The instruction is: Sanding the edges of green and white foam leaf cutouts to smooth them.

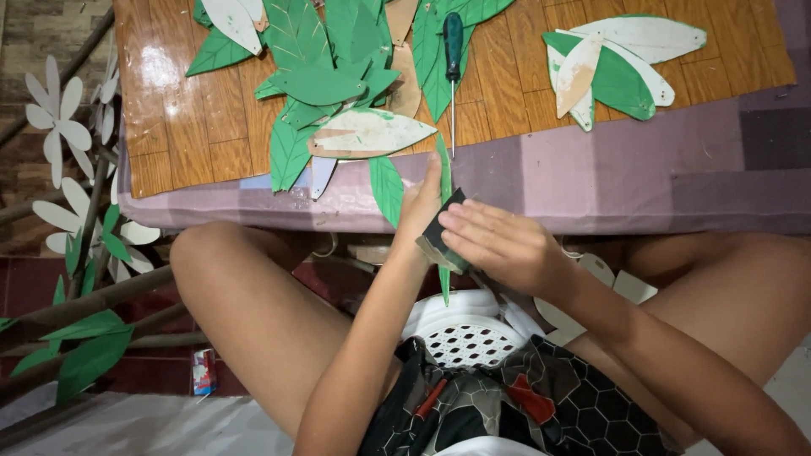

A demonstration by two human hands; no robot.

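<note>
- A white perforated stool (465,333) sits between the person's knees; what it holds, if anything, cannot be told.
- The left hand (420,211) grips a narrow green leaf cutout (444,181) upright at the table edge (591,198).
- The right hand (498,245), fingers together and flat, presses a dark sanding block (439,232) against the leaf.
- A green-handled screwdriver (453,67) lies among painted leaves (338,84).

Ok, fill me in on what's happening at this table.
A seated person holds a long green cut-out leaf upright in the left hand, while the right hand presses a dark block against it. On the wooden board ahead lie heaps of green and white leaves and a green-handled screwdriver. A white plastic stool sits between the knees.
</note>
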